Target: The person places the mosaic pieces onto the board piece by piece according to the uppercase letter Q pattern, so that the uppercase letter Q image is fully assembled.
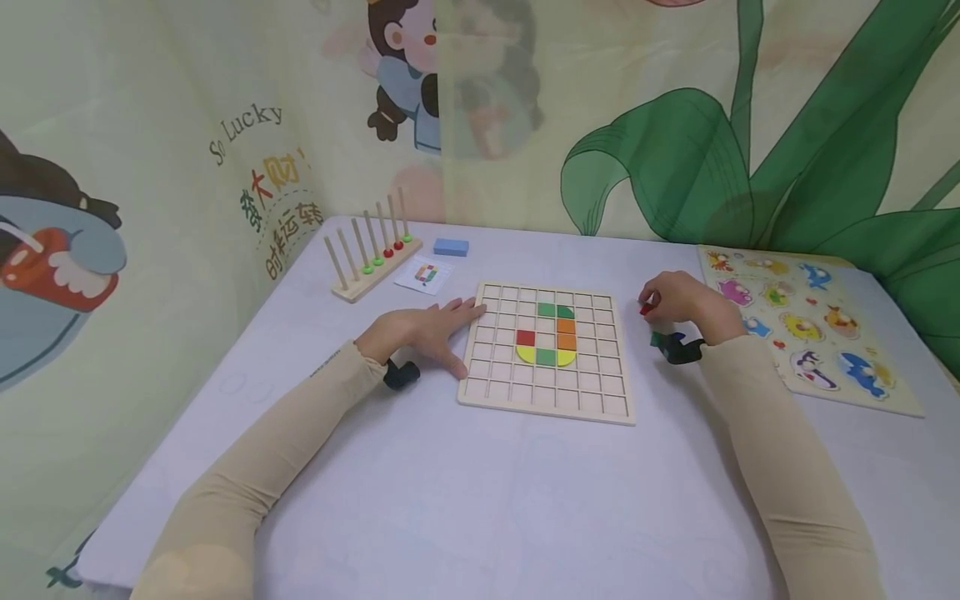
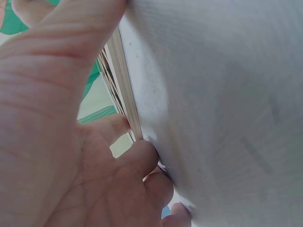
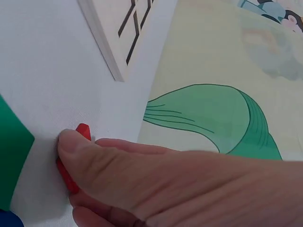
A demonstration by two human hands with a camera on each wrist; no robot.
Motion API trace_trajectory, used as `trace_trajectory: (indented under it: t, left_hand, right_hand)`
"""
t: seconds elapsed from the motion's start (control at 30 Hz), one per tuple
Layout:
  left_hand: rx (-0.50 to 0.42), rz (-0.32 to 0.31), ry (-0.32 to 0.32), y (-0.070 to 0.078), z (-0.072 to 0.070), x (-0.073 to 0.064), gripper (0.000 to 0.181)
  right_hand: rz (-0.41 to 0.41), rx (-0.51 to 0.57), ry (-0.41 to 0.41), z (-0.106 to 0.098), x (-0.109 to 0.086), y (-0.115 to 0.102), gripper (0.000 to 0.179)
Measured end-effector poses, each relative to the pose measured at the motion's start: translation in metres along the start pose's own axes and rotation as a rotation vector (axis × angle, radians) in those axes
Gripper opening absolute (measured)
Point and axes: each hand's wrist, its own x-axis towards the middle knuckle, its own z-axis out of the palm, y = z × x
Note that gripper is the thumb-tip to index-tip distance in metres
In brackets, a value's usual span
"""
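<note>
The wooden grid board [image 1: 498, 387] lies in mid-table. Set in its cells are green, orange and yellow tiles and one red square tile [image 1: 526, 337], forming a partial ring. My left hand [image 1: 429, 333] rests at the board's left edge, fingers spread; the left wrist view has fingertips against the board's side [image 2: 124, 80]. Right of the board, my right hand [image 1: 688, 304] pinches a small red block [image 3: 68, 177] between thumb and fingers, low over the table. Part of that block is hidden by the thumb. Close to the right wrist are a green piece [image 3: 14, 153] and a blue piece [image 3: 8, 219].
A pattern card [image 1: 425, 275] lies beyond the board, near a blue block [image 1: 451, 247]. Behind the left hand stands a wooden peg rack [image 1: 356, 289] with green and red rings. An animal puzzle board [image 1: 795, 350] lies at the right, partly under the right forearm.
</note>
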Motion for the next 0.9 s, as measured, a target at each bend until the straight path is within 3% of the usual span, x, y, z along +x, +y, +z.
trace_trajectory:
  t: [0.17, 0.4, 0.63, 0.9]
  left_hand:
    - [-0.010, 0.000, -0.004, 0.000, 0.000, -0.001, 0.111]
    - [-0.005, 0.004, -0.003, 0.002, -0.001, -0.002, 0.111]
    - [0.009, 0.006, 0.001, 0.002, -0.002, -0.003, 0.110]
    - [0.009, 0.016, -0.002, 0.000, -0.002, -0.002, 0.110]
  right_hand:
    - [-0.008, -0.013, 0.017, 0.000, 0.000, 0.002, 0.028]
    - [-0.040, -0.010, 0.061, -0.001, 0.001, -0.008, 0.035]
    - [-0.135, 0.033, 0.189, 0.005, 0.004, -0.044, 0.035]
    - [-0.342, 0.092, 0.217, 0.025, 0.010, -0.092, 0.032]
